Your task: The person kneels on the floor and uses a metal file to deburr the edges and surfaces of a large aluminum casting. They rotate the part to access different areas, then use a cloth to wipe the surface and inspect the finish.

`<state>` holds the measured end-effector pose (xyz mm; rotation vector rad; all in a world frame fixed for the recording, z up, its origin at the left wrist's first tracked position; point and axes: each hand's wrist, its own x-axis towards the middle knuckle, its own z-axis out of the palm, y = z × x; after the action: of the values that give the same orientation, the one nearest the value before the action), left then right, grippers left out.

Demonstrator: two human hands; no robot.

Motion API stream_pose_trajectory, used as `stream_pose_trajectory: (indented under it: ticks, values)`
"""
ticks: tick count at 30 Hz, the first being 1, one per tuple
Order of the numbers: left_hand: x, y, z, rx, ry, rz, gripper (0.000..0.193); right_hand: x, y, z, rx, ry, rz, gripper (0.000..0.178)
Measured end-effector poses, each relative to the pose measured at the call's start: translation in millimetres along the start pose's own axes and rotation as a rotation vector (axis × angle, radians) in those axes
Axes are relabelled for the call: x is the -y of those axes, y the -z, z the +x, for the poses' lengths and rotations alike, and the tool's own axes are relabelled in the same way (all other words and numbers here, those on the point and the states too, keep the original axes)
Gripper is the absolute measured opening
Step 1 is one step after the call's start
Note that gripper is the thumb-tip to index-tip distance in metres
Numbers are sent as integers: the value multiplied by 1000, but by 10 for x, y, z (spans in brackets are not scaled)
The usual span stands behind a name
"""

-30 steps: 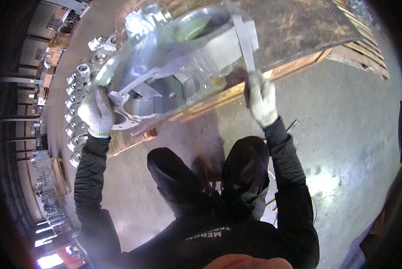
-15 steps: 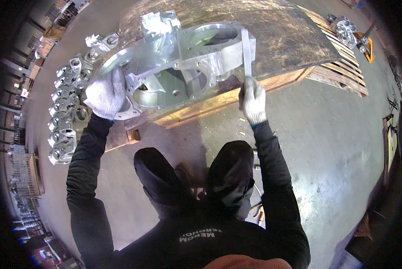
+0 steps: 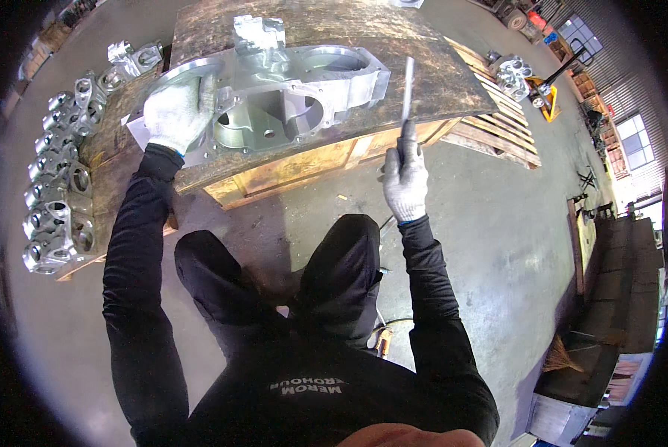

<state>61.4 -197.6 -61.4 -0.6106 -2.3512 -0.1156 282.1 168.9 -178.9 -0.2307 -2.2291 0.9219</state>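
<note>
A large silvery metal casting [image 3: 360, 89] with several round openings lies on the worn wooden workbench [image 3: 423, 56]. My left hand [image 3: 176, 115], in a white glove, grips the casting's left end, its fingers over the rim of a round opening. My right hand [image 3: 406, 179], also gloved, is closed round the dark handle of a flat file [image 3: 408, 82]. The file points away from me, just right of the casting and apart from it.
Several smaller metal castings [image 3: 55, 216] stand in rows along the left of the bench. Beyond its right end are a slatted wooden pallet [image 3: 498, 134], more castings [image 3: 513, 77] and a yellow pallet jack [image 3: 546, 100]. A broom [image 3: 561, 356] shows at lower right.
The file has come away from the casting's right end, where it lay against the edge. My left hand has shifted farther onto the rim. The whole view has turned to the right.
</note>
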Motion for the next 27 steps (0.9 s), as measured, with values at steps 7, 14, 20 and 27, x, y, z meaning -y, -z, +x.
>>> stream_pose_trajectory:
  ticks: [7,14,20,27]
  values:
    - [41,-131,47,-167,-43,-79,38,574,-191,846,-30,96,-426,52]
    - [46,-207,21,-171,-24,-87,60,977,-112,599,141,-145,-193,48]
    - [40,3,50,55,-44,-118,63,884,-251,897,117,-13,-228,44]
    - [323,451,-7,225,-97,-171,63,921,-122,-236,151,-13,68,50]
